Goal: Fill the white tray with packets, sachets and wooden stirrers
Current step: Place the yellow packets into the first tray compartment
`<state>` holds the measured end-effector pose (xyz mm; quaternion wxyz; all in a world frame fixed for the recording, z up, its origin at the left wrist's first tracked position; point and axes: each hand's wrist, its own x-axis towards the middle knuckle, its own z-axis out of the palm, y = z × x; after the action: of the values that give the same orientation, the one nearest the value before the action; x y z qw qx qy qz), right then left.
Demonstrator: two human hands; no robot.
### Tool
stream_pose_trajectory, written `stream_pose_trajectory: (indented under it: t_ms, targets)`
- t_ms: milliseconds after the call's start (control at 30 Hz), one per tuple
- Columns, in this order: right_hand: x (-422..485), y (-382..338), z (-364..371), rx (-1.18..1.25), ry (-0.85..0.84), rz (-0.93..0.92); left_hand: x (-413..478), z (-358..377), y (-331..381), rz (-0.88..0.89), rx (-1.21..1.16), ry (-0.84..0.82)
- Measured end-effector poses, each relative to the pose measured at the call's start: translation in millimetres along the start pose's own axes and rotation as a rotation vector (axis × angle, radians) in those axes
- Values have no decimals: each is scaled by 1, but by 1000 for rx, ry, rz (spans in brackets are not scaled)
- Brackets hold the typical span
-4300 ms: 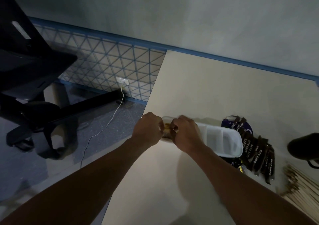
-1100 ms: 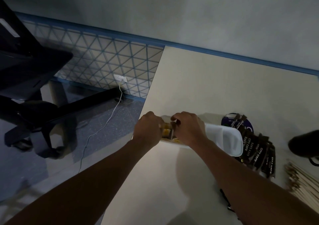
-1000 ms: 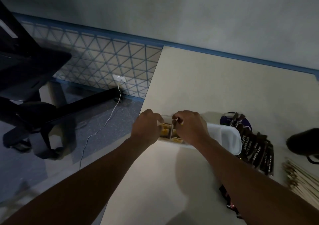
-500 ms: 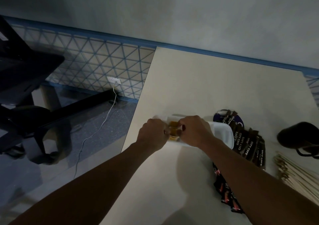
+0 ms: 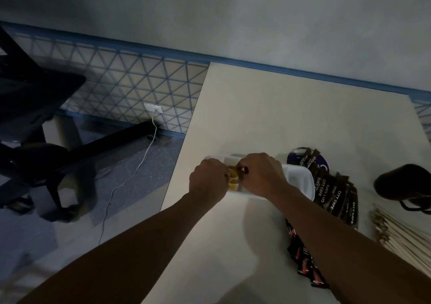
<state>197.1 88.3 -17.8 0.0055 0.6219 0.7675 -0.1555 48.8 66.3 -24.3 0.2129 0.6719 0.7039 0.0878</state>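
Note:
A white tray (image 5: 300, 181) lies on the pale table (image 5: 256, 107) near its left edge. Both my hands hover over the tray's left end. My left hand (image 5: 207, 179) and my right hand (image 5: 262, 175) pinch a small stack of yellow packets (image 5: 233, 179) standing in the left compartment. The tray's right compartment shows no contents. Dark brown coffee sachets (image 5: 333, 194) fan out just right of the tray. Black-and-red sachets (image 5: 303, 259) lie beside my right forearm. A pile of wooden stirrers (image 5: 401, 236) sits at the right edge.
A dark round disc (image 5: 296, 159) lies under the far brown sachets. A black object with a strap (image 5: 403, 184) rests at far right. Left of the table the floor holds a black chair (image 5: 30, 107) and a white cable (image 5: 130, 177) plugged into a wall socket.
The camera view has shifted left, so table and tray appear further right. Both hands stay at the tray's left end, fingers working the yellow packets closer together.

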Motion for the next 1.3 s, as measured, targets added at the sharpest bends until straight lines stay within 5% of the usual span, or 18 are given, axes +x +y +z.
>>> stream_pose_trajectory:
  t_ms: [600,1300]
  targets:
    - [-10,6,-7,227,56,68,14,-35,-22,14,-170,118]
    - [-5,-6,7,27,49,6,1,-36,-38,-40,-198,112]
